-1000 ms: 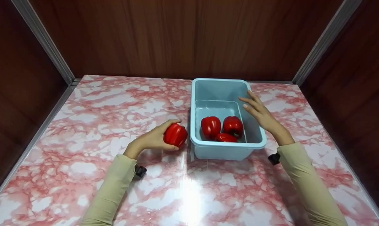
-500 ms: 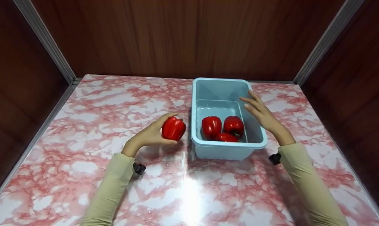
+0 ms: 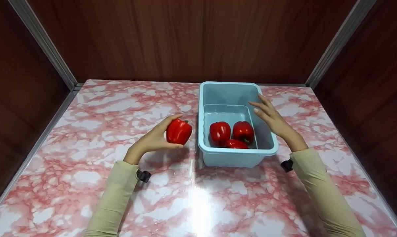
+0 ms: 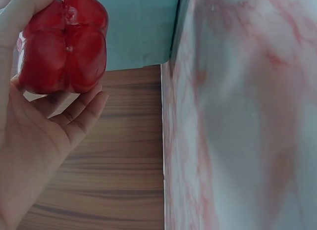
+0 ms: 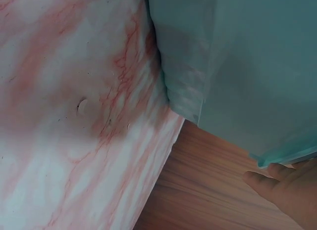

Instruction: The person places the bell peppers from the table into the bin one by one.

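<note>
My left hand (image 3: pixel 154 140) grips a glossy red bell pepper (image 3: pixel 179 131) between thumb and fingers, held above the table just left of a light blue plastic bin (image 3: pixel 236 151). The left wrist view shows the lobed bottom of that bell pepper (image 4: pixel 67 47), with the bin (image 4: pixel 141 29) behind it. Three more red bell peppers (image 3: pixel 220 132) lie in the near half of the bin. Over the bin's right rim, my right hand (image 3: pixel 274 121) has its fingers extended and holds nothing. In the right wrist view its fingers (image 5: pixel 267 180) are by the bin's rim; contact is hard to tell.
The table (image 3: pixel 96 131) has a pink and white marbled top. A dark wood panel (image 3: pixel 185 39) rises behind it, and more panels with grey metal corner posts (image 3: pixel 50 49) stand at both sides. The bin's tall walls surround the peppers.
The left hand has lifted the bell pepper from beside the bin, up and slightly left, turning its stem upward. The right hand and the bin have stayed in place.
</note>
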Tool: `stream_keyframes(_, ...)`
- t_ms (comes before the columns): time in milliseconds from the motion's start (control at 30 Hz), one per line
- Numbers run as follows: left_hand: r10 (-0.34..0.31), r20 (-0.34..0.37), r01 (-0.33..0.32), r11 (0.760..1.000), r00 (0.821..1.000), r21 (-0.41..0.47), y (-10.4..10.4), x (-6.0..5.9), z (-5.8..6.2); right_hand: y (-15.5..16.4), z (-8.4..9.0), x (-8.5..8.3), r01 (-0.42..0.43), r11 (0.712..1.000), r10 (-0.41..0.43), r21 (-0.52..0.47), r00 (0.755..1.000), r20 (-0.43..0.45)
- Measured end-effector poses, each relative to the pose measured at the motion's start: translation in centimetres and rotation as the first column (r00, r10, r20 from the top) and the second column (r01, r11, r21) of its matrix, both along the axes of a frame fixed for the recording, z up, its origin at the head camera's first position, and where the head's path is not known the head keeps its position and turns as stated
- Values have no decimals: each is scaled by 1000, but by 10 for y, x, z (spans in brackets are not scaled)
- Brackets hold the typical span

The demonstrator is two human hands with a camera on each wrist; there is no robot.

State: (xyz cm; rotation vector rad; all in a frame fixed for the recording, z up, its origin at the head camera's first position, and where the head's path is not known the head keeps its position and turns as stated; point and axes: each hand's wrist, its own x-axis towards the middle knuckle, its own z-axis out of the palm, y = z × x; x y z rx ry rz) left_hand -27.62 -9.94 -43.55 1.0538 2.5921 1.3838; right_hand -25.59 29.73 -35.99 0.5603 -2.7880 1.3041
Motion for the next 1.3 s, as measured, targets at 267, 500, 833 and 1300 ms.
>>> stream_keyframes(267,-25,-26,26,999,999,25,2,-3,7,-2,0,0,3,1000,-3,3,1000,-6)
stream_keyframes(500,-14,-18,15,1000,1000,19,1,-4,12,-1,1,0,4,1000,-4,2,1000,-9)
stream_keyframes(833,-13,27,13,1000,1000,-7,6,20,51,19,-29,-26,-4,1000,4,-9,999,-43)
stream_keyframes(1300,-1,10,1,998,1000,57,8,-4,30,12,-17,-15,4,1000,-4,-10,1000,-15)
